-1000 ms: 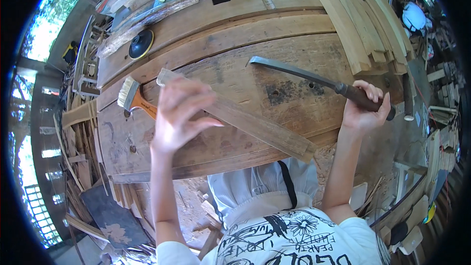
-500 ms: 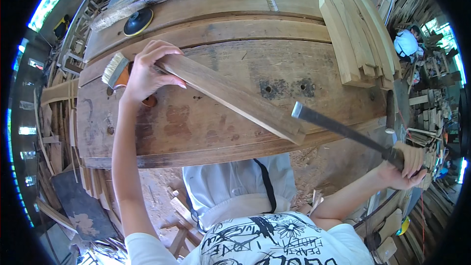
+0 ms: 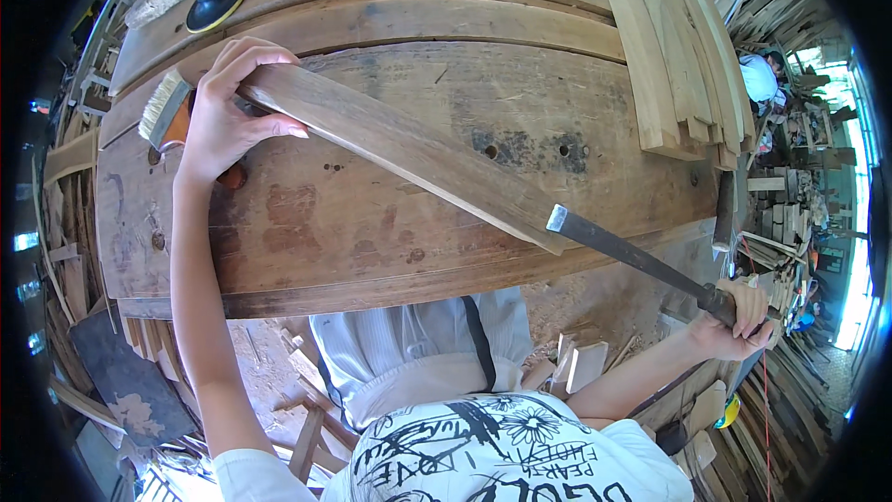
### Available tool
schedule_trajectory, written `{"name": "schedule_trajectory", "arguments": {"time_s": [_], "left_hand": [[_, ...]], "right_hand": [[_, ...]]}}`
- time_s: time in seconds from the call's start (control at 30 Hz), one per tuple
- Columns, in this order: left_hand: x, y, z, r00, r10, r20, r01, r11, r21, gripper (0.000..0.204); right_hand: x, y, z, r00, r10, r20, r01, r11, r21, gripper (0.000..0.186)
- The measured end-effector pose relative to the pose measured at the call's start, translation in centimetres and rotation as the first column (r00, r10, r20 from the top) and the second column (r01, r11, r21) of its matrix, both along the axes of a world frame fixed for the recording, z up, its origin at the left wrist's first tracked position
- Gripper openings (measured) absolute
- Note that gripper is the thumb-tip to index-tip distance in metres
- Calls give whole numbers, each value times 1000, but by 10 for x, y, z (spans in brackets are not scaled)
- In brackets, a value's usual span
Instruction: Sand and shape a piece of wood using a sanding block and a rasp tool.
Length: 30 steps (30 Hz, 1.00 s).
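A long squared wooden bar [image 3: 400, 144] lies slantwise over the workbench, its far-left end in my left hand [image 3: 232, 107]. The thumb is on the near side of that end and the fingers curl over the far side. My right hand [image 3: 739, 321] is wrapped round the handle of a long dark steel chisel [image 3: 632, 256]. Its bright, squared tip points left and meets or overlaps the bar's near-right end; whether they touch I cannot tell. Close behind my left wrist is a wide brush [image 3: 167, 116] with pale bristles and an orange handle, partly hidden by the hand.
The worn wooden workbench [image 3: 316, 251] has dark-stained holes. Stacked pale boards [image 3: 674, 65] stand at its far right. A round black sanding pad [image 3: 218, 2] rests at the far left. Wood offcuts [image 3: 585, 367] and shavings litter the floor. A person [image 3: 760, 79] is in the right background.
The view has shifted, so the bench appears further left and higher. The chisel's tip has come closer to the bar's end. Both hands keep their holds.
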<state>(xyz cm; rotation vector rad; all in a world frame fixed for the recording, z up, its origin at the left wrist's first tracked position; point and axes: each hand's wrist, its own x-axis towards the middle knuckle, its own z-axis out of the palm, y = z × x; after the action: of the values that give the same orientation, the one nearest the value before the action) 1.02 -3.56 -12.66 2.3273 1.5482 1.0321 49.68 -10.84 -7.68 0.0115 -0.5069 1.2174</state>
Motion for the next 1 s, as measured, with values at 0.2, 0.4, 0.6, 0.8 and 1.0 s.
{"name": "schedule_trajectory", "arguments": {"time_s": [0.2, 0.4, 0.6, 0.8, 1.0], "left_hand": [[-2, 2, -2, 1000, -9, -2, 9, 1000, -6, 57], [-7, -1, -1, 1000, -10, 1, 10, 1000, -22, 56], [-1, 1, -1, 1000, -5, -17, 4, 1000, -24, 58], [-2, 1, -4, 1000, -10, -25, 10, 1000, -4, 59], [-5, 0, -3, 1000, -23, -8, 22, 1000, -21, 58]], "right_hand": [[-1, 4, 7, 995, -57, 85, 56, 998, 19, 25], [-5, 6, 9, 983, -95, 157, 95, 995, 8, 25], [-3, 4, 6, 986, -108, 131, 109, 994, 1, 24], [-16, 13, -1, 990, -68, 123, 69, 998, -3, 22], [-31, 18, 3, 988, -69, 137, 68, 998, 12, 22]]}}
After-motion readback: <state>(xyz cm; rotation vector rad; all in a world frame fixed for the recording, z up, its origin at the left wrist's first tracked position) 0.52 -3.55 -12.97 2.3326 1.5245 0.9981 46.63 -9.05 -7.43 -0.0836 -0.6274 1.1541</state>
